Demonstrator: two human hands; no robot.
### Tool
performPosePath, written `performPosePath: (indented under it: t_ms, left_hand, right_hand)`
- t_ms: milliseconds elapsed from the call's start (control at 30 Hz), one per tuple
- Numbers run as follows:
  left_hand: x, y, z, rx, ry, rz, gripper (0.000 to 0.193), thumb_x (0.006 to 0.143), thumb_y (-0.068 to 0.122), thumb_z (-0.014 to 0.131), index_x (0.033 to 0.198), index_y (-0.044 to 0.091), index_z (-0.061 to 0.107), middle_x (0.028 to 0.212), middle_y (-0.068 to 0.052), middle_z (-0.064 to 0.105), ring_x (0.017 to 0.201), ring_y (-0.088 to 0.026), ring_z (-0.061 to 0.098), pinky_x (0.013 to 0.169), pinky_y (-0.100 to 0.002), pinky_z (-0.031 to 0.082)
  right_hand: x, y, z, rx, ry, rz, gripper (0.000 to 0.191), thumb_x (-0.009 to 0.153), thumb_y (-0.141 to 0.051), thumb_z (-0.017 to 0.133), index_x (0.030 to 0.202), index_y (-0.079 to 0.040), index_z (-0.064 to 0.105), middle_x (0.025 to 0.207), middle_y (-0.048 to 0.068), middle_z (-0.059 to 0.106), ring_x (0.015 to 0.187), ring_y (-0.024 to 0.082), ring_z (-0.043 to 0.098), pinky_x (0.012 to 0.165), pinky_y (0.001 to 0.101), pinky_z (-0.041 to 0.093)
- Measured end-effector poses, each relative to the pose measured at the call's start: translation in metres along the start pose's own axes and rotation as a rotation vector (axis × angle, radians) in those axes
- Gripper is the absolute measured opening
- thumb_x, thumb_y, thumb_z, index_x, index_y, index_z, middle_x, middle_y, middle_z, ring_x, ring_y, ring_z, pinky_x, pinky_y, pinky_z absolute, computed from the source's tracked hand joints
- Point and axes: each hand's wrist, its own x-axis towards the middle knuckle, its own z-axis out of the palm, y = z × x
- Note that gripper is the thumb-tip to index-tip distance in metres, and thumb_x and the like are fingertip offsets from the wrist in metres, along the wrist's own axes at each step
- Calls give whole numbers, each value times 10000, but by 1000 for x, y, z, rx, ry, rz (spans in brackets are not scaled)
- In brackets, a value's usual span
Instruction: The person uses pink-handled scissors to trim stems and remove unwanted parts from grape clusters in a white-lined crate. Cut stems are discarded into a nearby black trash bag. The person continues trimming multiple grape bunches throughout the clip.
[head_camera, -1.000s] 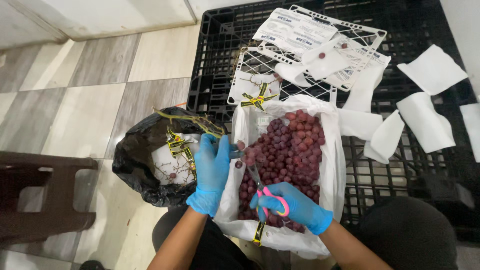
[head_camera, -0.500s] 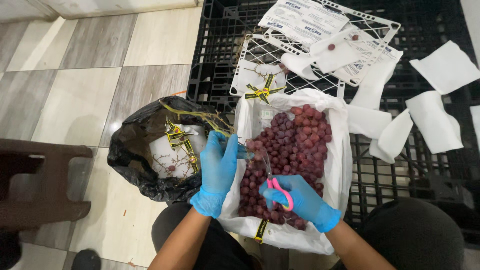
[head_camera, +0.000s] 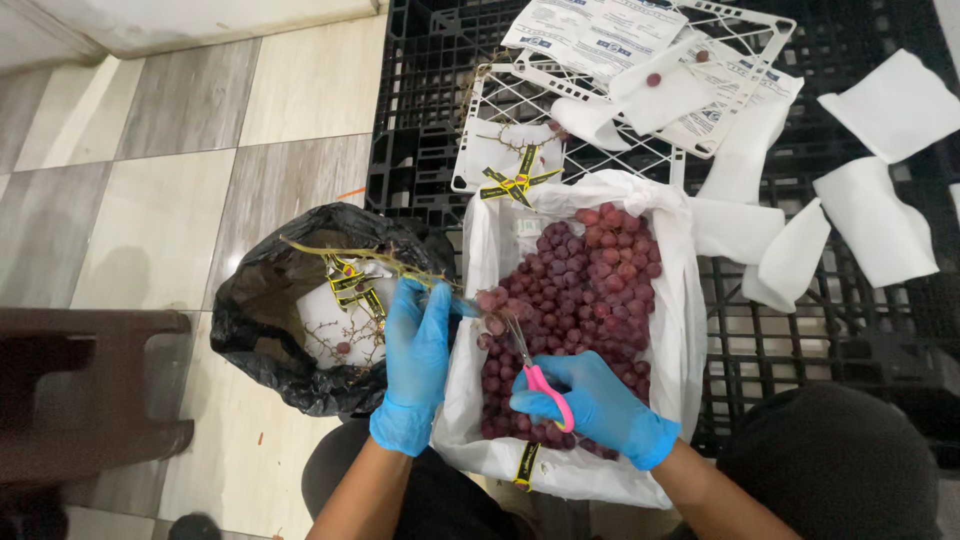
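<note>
Head view. The left hand (head_camera: 415, 355), in a blue glove, is closed around a bare grape stem (head_camera: 370, 258) whose near end carries a small cluster of red grapes; the stem stretches out to the left over a black bin bag (head_camera: 262, 330). The right hand (head_camera: 600, 405), also gloved in blue, grips a pair of pink-handled scissors (head_camera: 535, 365) with its fingers through the loops; the blades point up toward the cluster by the left hand, and whether they are parted cannot be told at this size. Both hands work over a box lined with a white bag (head_camera: 680, 330) that is full of loose red grapes (head_camera: 590, 290). The bin bag, just beside the box on the left, holds stripped stems and white packaging with yellow-and-black tape. Beyond the box lie a white wire rack (head_camera: 480, 140), printed paper sheets and white foam pads (head_camera: 880, 235) on a black plastic pallet (head_camera: 420, 60).

The step in hand appears to be snipping grapes off a stem into the box. The next cut calls for the blades set close to a berry's stalk, clear of the gloved fingers.
</note>
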Motion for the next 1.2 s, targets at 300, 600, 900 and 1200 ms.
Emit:
performPosePath:
  t_ms: [300,600,900,1200]
  left_hand:
    - [1,-21,-12,-219,32,-178,148,1047,169,588,1133,50,578,955,-16,634,840,-107,618,775,-289,545]
    - [-1,-20,-9,-460,-153,-140,155,1070,181,597,1132,40,584,1064,-66,669,1166,-340,670,1040,-434,521]
    - [2,-19,-7,-495,-183,-176,196,1054,253,601,1128,73,584,1063,-93,683,1283,-409,610,1019,-462,535]
    - [0,-15,-5,-469,-190,-188,197,1059,288,581,1130,104,571,969,-111,695,1286,-368,611,806,-395,590]
  right_hand:
    - [1,6,2,49,-14,32,294,841,-326,803,856,-35,763,668,10,700,599,63,603,559,254,488]
    - [-1,-1,5,259,-39,80,291,834,-285,829,790,-9,749,618,19,660,556,70,570,523,243,431]
    - [-10,-15,1,-21,18,2,314,762,-298,877,701,-20,744,493,18,624,432,69,544,432,254,412]
    - [-5,6,3,286,-72,145,228,809,-237,835,790,-23,758,570,11,610,486,72,528,468,255,384]
